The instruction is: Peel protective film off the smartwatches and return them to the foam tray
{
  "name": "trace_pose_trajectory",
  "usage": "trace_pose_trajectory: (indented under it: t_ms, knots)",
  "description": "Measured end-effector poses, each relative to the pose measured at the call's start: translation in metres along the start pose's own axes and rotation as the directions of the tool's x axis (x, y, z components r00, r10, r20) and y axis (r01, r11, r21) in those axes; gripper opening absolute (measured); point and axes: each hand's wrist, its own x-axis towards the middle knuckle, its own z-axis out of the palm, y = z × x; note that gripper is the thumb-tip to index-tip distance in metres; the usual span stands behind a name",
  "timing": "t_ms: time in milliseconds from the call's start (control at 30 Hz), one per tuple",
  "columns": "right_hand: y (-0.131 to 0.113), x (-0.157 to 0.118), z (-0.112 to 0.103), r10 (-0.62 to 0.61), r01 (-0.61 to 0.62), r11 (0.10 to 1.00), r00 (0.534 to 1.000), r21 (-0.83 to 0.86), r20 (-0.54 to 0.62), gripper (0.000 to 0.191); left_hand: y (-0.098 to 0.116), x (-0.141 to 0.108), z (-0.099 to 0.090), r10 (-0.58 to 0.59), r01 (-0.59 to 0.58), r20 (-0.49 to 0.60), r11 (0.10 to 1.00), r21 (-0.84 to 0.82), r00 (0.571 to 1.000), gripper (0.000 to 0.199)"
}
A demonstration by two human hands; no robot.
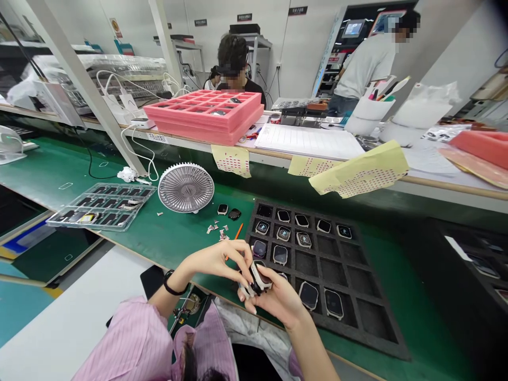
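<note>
Close to the table's front edge, both my hands meet around a light-rimmed smartwatch case point(261, 276) with dark parts at its side. My right hand point(282, 302) cradles it from below and the right, thumb on its top face. From the left, my left hand point(226, 259) bends its fingers down onto the case's left side, fingertips pressed against it. Exactly what those fingertips pinch is hidden. Right beside the hands lies a black foam tray point(331, 269) holding several watches in its compartments. An orange stick point(239, 230) is partly covered by my left hand.
A round fan point(186, 188) stands behind my left hand. Left of it sits a clear plastic tray point(133, 212) of dark parts. Two watch cases point(228, 211) and small scraps point(217, 228) lie nearby. A pink foam tray point(206, 119) rests on the shelf; people are beyond.
</note>
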Motion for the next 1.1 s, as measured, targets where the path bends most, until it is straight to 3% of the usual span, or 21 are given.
trace_pose_trajectory:
  t_ms: [200,400,500,567,600,633,733,767,800,867,1100]
  knots:
    - [0.009,-0.003,0.004,-0.09,0.071,0.99,0.985,-0.124,-0.15,0.026,-0.012,-0.009,0.004,-0.144,0.143,-0.053,0.99,-0.019,0.988,0.024]
    - [0.021,0.0,0.007,-0.092,0.058,0.983,0.977,-0.175,-0.191,0.037,-0.024,-0.02,0.013,-0.208,0.205,-0.057,0.977,-0.055,0.976,0.036]
    - [0.025,0.003,0.01,-0.063,0.032,0.987,0.978,-0.156,-0.197,0.045,-0.033,-0.027,0.008,-0.245,0.237,-0.045,0.961,-0.144,0.968,0.041]
    - [0.026,0.004,0.011,-0.055,0.027,0.991,0.976,-0.133,-0.209,0.055,-0.043,-0.034,-0.001,-0.317,0.3,-0.12,0.943,-0.143,0.941,0.04]
    - [0.027,0.004,0.011,-0.06,0.033,0.992,0.974,-0.122,-0.217,0.061,-0.049,-0.038,-0.006,-0.371,0.357,-0.209,0.929,-0.102,0.905,0.038]
    - [0.026,0.004,0.01,-0.069,0.044,0.992,0.972,-0.114,-0.225,0.066,-0.057,-0.043,-0.012,-0.421,0.434,-0.344,0.9,-0.043,0.839,0.035]
    - [0.023,0.002,0.005,-0.105,0.08,0.991,0.963,-0.108,-0.246,0.074,-0.083,-0.058,-0.025,-0.436,0.727,-0.722,0.673,0.135,0.537,0.028]
    - [0.021,0.002,0.003,-0.113,0.089,0.99,0.961,-0.106,-0.251,0.075,-0.091,-0.061,-0.028,-0.427,0.798,-0.782,0.585,0.145,0.455,0.027]
    - [0.02,0.003,0.002,-0.121,0.098,0.99,0.96,-0.104,-0.254,0.076,-0.098,-0.063,-0.029,-0.421,0.844,-0.814,0.516,0.147,0.399,0.027]
    - [0.019,0.003,0.001,-0.138,0.116,0.988,0.955,-0.098,-0.261,0.078,-0.107,-0.064,-0.03,-0.426,0.888,-0.834,0.435,0.15,0.35,0.026]
    - [0.017,0.003,0.002,-0.207,0.176,0.975,0.942,-0.135,-0.265,0.073,-0.113,-0.051,-0.035,-0.548,0.925,-0.77,0.351,0.143,0.327,0.02]
